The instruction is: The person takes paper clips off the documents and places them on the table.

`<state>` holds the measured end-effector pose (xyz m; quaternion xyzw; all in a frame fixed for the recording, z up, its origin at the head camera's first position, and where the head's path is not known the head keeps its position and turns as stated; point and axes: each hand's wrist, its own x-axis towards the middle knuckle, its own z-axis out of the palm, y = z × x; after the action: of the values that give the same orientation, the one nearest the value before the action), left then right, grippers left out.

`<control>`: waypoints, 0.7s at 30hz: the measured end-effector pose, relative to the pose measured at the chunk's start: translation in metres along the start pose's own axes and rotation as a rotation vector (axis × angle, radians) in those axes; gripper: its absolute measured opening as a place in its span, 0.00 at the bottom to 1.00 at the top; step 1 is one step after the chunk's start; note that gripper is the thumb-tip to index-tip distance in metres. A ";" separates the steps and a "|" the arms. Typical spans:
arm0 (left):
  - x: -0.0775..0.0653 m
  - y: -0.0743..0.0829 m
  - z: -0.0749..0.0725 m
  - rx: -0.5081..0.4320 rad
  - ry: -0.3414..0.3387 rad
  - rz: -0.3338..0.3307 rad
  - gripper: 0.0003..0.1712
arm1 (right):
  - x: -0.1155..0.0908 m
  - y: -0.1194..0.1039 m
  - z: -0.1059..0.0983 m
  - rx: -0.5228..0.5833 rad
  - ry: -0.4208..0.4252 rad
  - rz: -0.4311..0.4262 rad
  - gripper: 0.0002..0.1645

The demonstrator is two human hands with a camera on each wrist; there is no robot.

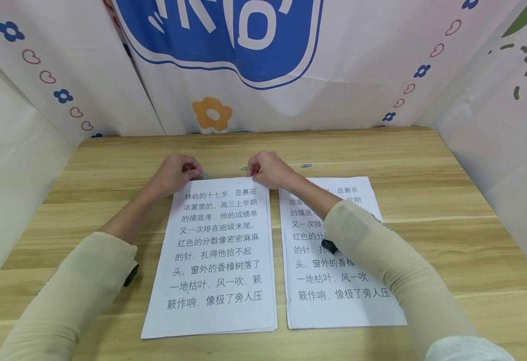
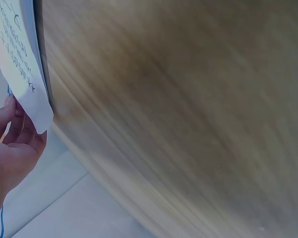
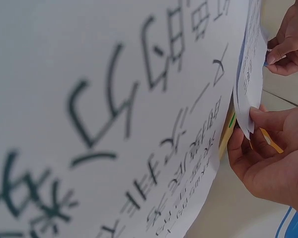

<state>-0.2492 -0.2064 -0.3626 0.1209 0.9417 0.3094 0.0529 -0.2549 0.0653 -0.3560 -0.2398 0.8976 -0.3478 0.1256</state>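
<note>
A stack of printed paper sheets (image 1: 218, 320) lies on the table in front of me, its top edge away from me. My right hand (image 1: 269, 170) pinches its top right corner, the thumb on top and fingers beneath, lifting the corner slightly in the right wrist view. At the top left corner, my left hand (image 1: 175, 173) pinches a small blue thing (image 3: 267, 62), apparently a paper clip, beside the paper edge. The sheets partly hide the left fingers in the left wrist view. A second printed stack (image 1: 306, 313) lies to the right, partly under my right forearm.
Beyond the stacks lie a green paper clip (image 1: 244, 169), a blue paper clip (image 1: 306, 165) and a yellow paper clip (image 1: 335, 166). The wooden table (image 1: 448, 210) ends at a printed cloth backdrop (image 1: 344, 90), with white cloth on both sides.
</note>
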 end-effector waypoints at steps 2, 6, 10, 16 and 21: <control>0.001 0.000 0.001 -0.004 0.001 0.000 0.08 | 0.000 0.000 0.000 0.000 0.000 0.000 0.10; 0.002 0.001 0.002 -0.008 0.000 -0.002 0.08 | 0.000 0.000 0.000 0.000 0.000 -0.001 0.10; 0.004 0.004 0.003 -0.015 -0.003 0.001 0.08 | 0.000 0.002 0.000 0.000 0.001 -0.004 0.10; 0.006 0.007 0.004 -0.036 -0.010 -0.022 0.08 | 0.002 0.003 0.001 0.001 -0.001 -0.002 0.10; 0.011 0.009 0.005 -0.061 -0.006 -0.069 0.08 | 0.002 0.002 0.000 -0.010 -0.002 0.001 0.10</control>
<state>-0.2574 -0.1935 -0.3612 0.0874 0.9354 0.3354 0.0699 -0.2571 0.0658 -0.3579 -0.2404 0.8994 -0.3430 0.1253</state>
